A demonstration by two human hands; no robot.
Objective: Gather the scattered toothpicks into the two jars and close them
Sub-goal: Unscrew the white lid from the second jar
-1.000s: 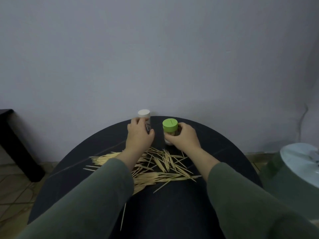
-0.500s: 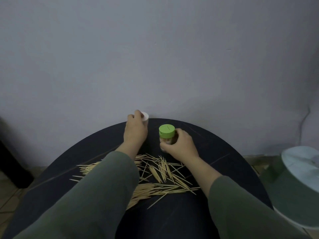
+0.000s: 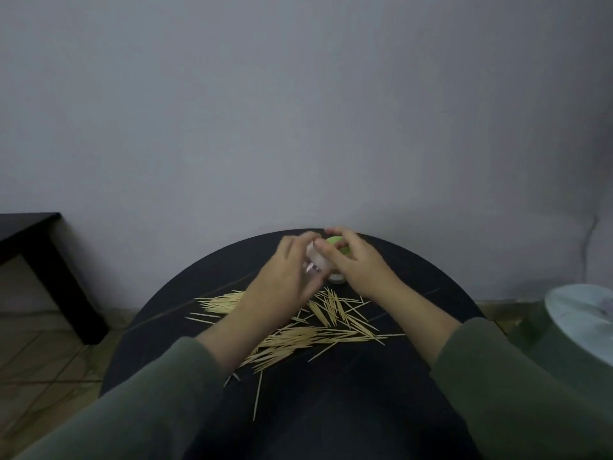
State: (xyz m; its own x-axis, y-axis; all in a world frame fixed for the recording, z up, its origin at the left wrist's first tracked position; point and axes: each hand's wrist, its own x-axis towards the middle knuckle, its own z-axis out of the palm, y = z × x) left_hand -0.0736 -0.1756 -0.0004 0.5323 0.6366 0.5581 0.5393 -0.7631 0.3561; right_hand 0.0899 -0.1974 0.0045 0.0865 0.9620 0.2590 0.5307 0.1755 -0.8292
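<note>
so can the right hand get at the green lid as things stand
Probably yes. The right hand is already curled over the green lid of its jar, fingers touching it. The left hand holds the white-lidded jar tilted right beside it, crowding the spot but not covering the lid.

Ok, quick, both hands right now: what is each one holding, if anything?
Left hand: grips the white-lidded jar, lifted and tilted.
Right hand: fingers curled over the green-lidded jar, which stands on the table.

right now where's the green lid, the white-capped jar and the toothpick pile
green lid [image 3: 335,241], head view, on its top face
white-capped jar [image 3: 319,260], head view, on its white cap
toothpick pile [image 3: 326,308], head view, on the sticks nearest the jars
</note>
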